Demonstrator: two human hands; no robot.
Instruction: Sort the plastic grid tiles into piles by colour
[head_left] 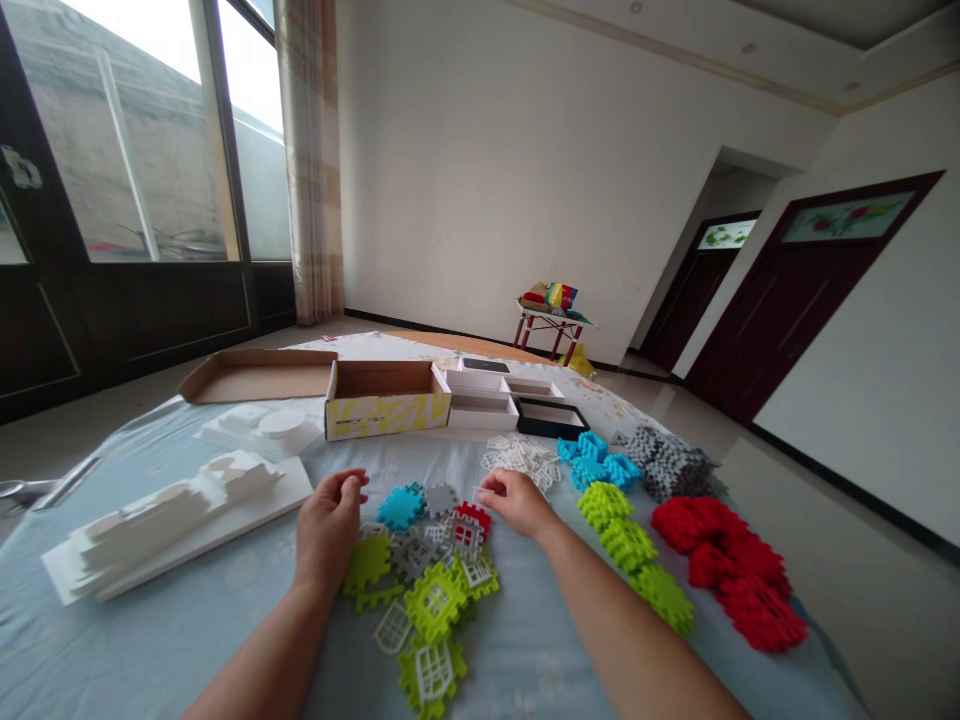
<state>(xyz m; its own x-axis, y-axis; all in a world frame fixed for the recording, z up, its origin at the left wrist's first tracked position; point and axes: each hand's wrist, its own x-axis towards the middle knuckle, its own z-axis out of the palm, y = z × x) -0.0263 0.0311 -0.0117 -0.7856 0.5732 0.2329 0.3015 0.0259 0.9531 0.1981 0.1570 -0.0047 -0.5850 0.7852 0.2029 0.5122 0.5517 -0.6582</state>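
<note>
My left hand (330, 518) hovers at the left edge of a loose pile of gear-edged plastic building tiles, its fingers loosely curled and slightly apart, with nothing visible in them. Across the pile, my right hand (516, 500) pinches thumb and fingers together; a small pale bit shows at the fingertips, too small to name. Between the hands lie a blue tile (401, 507), a grey tile (441, 499) and a red tile (474, 520). Closer to me are several lime-green tiles (435, 600), some with white window inserts, and a loose white window frame (392, 628).
Sorted stacks stand at right: white window pieces (521, 460), blue tiles (592, 462), green tiles (628, 545), grey tiles (667, 462) and red tiles (731, 570). An opened cardboard box (386, 415), small trays (480, 410) and white foam packing (180, 520) lie further back and left.
</note>
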